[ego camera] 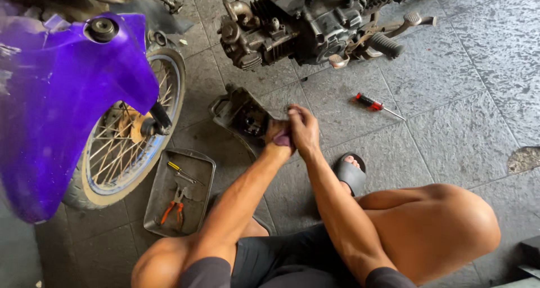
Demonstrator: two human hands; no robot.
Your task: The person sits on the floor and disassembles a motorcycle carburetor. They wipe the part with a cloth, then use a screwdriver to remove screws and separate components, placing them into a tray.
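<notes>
Centre of frame: left hand (277, 135) clenched around a purple rag (284, 138), pressed against the dark, greasy engine cover (241, 116) lying on the stone floor (450, 108); right hand (304, 127) curled over it, fingers gripping the cover's edge. Both forearms extend forward from bent knees, wrists close together. Lower left: metal tray (163, 201) with orange-handled pliers (174, 206); red screwdriver (374, 105) lies right of centre.

This is a motorcycle repair spot worked on the ground: a bare engine (306, 23) sits on the grey paved floor (450, 97) beside a purple motorbike (62, 97) with its spoked wheel (121, 136), a metal tool tray (194, 158) holding pliers (175, 206), and a loose red-handled screwdriver (376, 105).
</notes>
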